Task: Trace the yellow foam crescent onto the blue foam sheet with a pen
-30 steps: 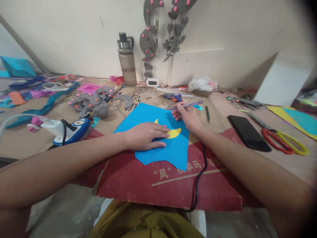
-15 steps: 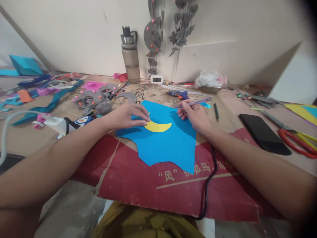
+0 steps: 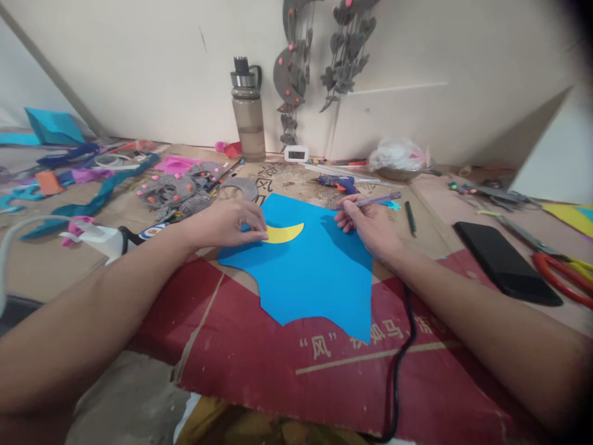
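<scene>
A yellow crescent cutout lies over the blue sheet, which has curved pieces cut from its edges. My left hand is closed on the crescent's left end, thumb and fingers pinching it, so that end is hidden. In my right hand is a light purple pen, gripped between thumb and fingers above the sheet's upper right corner. The pen's tip points left, near the sheet's top edge.
Beyond the sheet lie a blue glue gun and a small white digital clock. A water bottle stands by the wall. To the right are a black phone, red-handled scissors and a dark green pencil. Grey felt pieces sit left.
My left hand has moved left, carrying the yellow crescent left across the blue sheet. My right hand still holds the pen in about the same place. The view has tilted slightly.
</scene>
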`<state>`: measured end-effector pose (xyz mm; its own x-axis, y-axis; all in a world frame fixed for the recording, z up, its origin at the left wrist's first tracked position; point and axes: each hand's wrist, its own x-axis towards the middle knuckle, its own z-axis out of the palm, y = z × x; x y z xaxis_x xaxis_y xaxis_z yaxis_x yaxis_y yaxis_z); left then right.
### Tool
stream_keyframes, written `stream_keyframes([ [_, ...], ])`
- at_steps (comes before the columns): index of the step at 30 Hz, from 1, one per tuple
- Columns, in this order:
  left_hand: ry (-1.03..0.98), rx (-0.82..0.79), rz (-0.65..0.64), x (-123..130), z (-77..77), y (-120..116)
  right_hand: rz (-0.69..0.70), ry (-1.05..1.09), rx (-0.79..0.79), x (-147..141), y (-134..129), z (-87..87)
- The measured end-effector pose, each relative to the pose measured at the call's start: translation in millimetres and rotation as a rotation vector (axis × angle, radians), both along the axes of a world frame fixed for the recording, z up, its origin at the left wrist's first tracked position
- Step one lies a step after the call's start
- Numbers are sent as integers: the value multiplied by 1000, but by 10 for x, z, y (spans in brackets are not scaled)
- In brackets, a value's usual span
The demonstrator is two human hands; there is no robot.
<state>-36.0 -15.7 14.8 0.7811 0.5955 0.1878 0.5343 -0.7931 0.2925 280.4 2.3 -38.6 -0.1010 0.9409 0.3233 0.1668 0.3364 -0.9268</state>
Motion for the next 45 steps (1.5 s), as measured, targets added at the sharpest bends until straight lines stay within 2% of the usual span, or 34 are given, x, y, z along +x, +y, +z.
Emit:
stream_keyframes([
  [2, -98, 15, 80, -6, -25, 34, 3, -16, -12, -4, -21, 23],
  [4, -157, 61, 219, 3, -74, 69, -3, -29, -3, -10, -41, 44],
  [7, -23, 56, 343, 40, -180, 102, -15, -52, 47, -17, -65, 61],
  [10, 162, -39, 365, 102, -296, 98, -41, -84, 108, -15, -78, 62],
  [13, 224, -46, 356, 166, -380, 84, -33, -243, 124, 1, -85, 74],
  [18, 240, 1, 370, 249, -427, 84, -16, -429, 128, 48, -84, 131],
  [25, 271, 46, 423, 479, -458, 205, -67, -641, 304, 159, -62, 130],
  [30, 237, 67, 434, 573, -458, 287, -15, -719, 426, 235, -18, 99],
  [34, -9, 147, 429, 515, -435, 249, -51, -619, 401, 182, -24, 176],
  [37, -189, 215, 338, 464, -406, 208, -91, -458, 337, 57, 0, 272],
  [41, -140, 245, 146, 478, -384, 170, -72, -80, 247, -144, 160, 360],
  [45, -28, 249, 72, 545, -371, 159, -98, 147, 197, -283, 318, 331],
])
